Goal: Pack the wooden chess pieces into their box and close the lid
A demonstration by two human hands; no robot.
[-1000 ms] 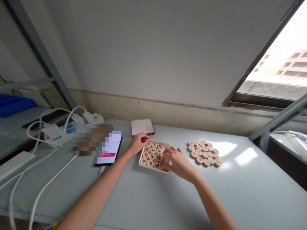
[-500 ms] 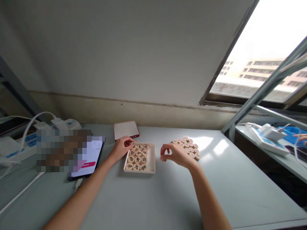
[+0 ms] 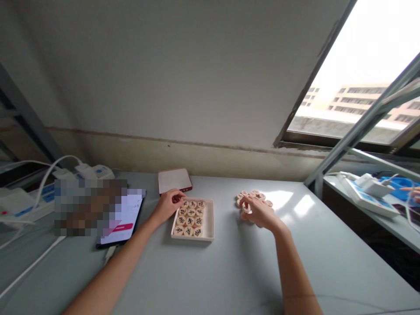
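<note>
A shallow white tray (image 3: 208,223) on the grey table holds several round wooden chess discs (image 3: 190,216) marked in black. My left hand (image 3: 168,204) rests on the tray's far left corner, fingers curled over its rim. To the right lies a loose cluster of similar discs (image 3: 257,196) with red marks. My right hand (image 3: 257,211) lies over that cluster, its fingers bent down onto the pieces; whether it pinches one is hidden.
A white box lid with a red edge (image 3: 173,180) lies behind the tray. A phone (image 3: 123,218) and a power strip with white cables (image 3: 29,199) are at the left. A metal frame post (image 3: 354,131) and a side shelf with another person's fingers (image 3: 414,190) stand at the right.
My right hand left the tray, carried a disc rightward and now lies on the loose cluster. My left hand stayed at the tray's corner. The view swung right.
</note>
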